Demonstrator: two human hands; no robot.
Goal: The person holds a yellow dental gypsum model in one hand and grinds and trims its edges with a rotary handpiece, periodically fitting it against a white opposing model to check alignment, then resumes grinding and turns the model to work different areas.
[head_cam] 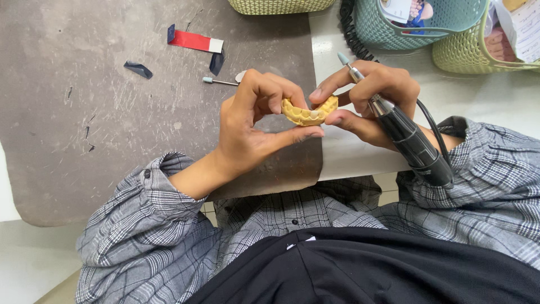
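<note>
My left hand grips a yellow dental cast shaped like a row of teeth, with a white tooth in its middle. My right hand pinches the cast's right end with thumb and forefinger. The same hand also holds a black rotary handpiece, its pale conical tip pointing up and away from the cast. A black cable runs from the handpiece back over my right sleeve.
A scratched dark work mat covers the white table. On it lie a loose grinding bur, a red and white strip and dark scraps. Green and teal plastic baskets stand at the back right.
</note>
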